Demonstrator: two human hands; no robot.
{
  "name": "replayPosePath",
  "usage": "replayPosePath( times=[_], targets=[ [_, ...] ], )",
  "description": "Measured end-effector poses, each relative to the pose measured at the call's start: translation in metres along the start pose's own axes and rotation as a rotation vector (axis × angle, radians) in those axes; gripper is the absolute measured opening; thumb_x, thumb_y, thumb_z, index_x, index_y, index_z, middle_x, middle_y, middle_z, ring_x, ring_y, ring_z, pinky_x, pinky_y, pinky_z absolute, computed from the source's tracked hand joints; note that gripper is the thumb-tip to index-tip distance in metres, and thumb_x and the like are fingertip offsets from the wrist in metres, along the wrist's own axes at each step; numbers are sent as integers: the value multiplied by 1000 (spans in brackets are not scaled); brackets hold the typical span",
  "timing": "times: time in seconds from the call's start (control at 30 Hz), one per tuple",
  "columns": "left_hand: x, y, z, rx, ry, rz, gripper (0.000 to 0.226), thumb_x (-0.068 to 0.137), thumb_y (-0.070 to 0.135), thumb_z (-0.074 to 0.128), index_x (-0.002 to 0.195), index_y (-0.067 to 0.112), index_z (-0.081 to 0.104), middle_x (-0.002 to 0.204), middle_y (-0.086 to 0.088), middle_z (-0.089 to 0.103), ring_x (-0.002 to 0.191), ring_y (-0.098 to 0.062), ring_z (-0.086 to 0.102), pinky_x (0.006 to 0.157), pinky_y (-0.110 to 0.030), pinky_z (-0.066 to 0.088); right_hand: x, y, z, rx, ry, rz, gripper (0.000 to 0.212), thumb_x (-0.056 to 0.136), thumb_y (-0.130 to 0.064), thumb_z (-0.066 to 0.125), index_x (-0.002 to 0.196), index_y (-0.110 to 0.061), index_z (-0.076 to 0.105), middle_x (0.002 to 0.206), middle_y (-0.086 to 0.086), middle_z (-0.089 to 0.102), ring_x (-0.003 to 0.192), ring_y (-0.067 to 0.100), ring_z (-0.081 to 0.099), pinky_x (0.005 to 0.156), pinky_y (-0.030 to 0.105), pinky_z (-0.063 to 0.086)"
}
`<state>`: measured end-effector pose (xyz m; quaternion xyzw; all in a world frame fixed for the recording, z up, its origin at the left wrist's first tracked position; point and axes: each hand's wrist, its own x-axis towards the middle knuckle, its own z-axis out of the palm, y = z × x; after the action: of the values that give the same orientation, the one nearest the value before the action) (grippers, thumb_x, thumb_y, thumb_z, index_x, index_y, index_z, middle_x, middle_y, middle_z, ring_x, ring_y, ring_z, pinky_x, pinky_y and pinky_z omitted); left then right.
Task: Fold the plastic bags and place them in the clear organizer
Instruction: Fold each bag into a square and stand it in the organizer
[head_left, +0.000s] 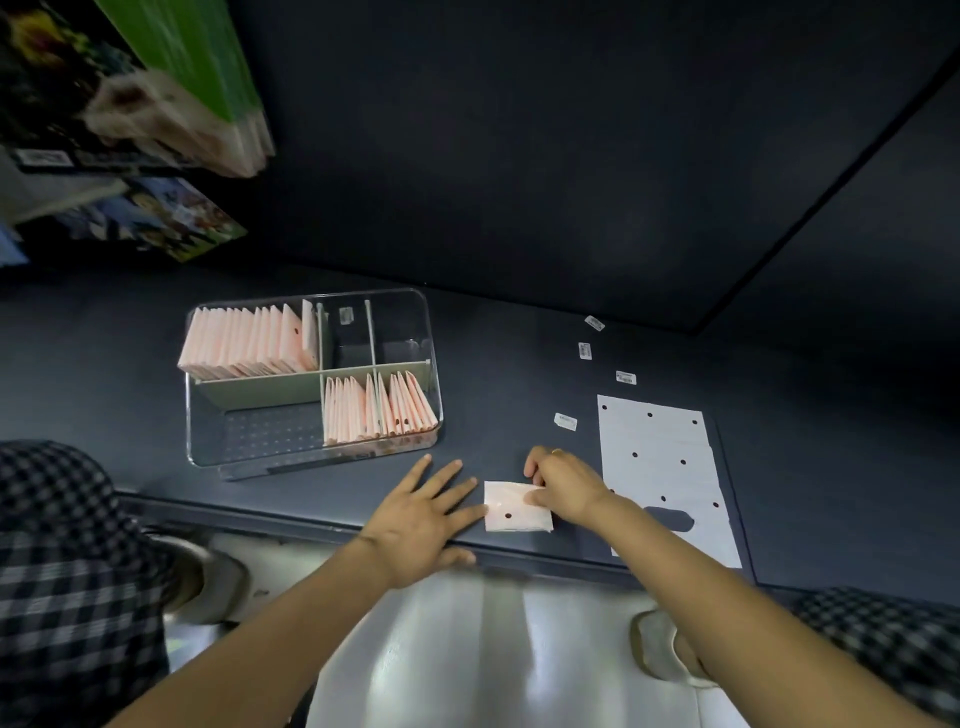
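Currently, the folded bag (518, 506) lies on the surface (519, 374) near its front edge. Right hand (563, 486) pinches its right edge; left hand (423, 512) lies flat, fingers straight, touching its left edge. Organizer (311, 457) stands behind-left, apart.

Counter (519, 364): dark blue-grey and matte, right in front of me.
Wall (519, 130): same dark shade, rising behind the counter; a corner seam runs off to my right.
Floor (493, 649): pale and glossy below the counter edge, with glare streaks.
Shelf (104, 104): up left of the counter, colourful printed packs, blurred.
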<state>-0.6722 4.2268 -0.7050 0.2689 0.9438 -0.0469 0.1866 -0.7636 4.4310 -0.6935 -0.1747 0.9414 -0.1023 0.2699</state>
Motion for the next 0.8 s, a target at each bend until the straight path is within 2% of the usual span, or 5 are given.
replayPosePath(
  times=[0.2, 0.3, 0.4, 0.6, 0.8],
  targets=[
    [-8, -5, 0, -61, 56, -61, 55, 98, 55, 26, 149, 34, 21, 159, -4, 15, 146, -27, 6, 119, -44, 3, -10, -8, 0, 31, -109, 86, 15, 82, -19, 63, 96, -14, 64, 97, 2, 63, 94, 18, 55, 69, 22, 36],
    [-9, -12, -17, -115, 377, -71, 43, 95, 47, 37, 125, 25, 57, 126, -1, 58, 119, -24, 51, 100, -34, 41, -17, -9, -6, 168, -90, 124, 10, 79, -18, 66, 77, -21, 56, 81, -4, 58, 80, 14, 53, 63, 23, 39],
    [-4, -30, -32, -116, 664, -243, 35, 87, 43, 53, 109, 18, 64, 108, -1, 64, 99, -23, 59, 81, -33, 49, -21, -17, -20, 427, -36, 173, 22, 78, -14, 72, 68, -21, 54, 73, 0, 61, 71, 15, 55, 66, 24, 41],
    [6, -65, -28, -101, 428, -305, 66, 94, 58, 34, 143, 15, 31, 151, -1, 32, 130, -25, 32, 105, -39, 25, -7, -61, -47, 1081, 238, 205, 23, 83, -4, 67, 69, -13, 51, 55, -4, 54, 54, 8, 47, 54, 18, 43],
    [8, -83, -22, -11, 367, -222, 57, 93, 60, 32, 123, 16, 53, 130, -4, 47, 124, -27, 33, 104, -40, 23, 22, -106, -53, 1112, 334, 152, 18, 84, -5, 66, 72, -11, 54, 64, 4, 62, 61, 11, 58, 55, 17, 51]
  ],
)
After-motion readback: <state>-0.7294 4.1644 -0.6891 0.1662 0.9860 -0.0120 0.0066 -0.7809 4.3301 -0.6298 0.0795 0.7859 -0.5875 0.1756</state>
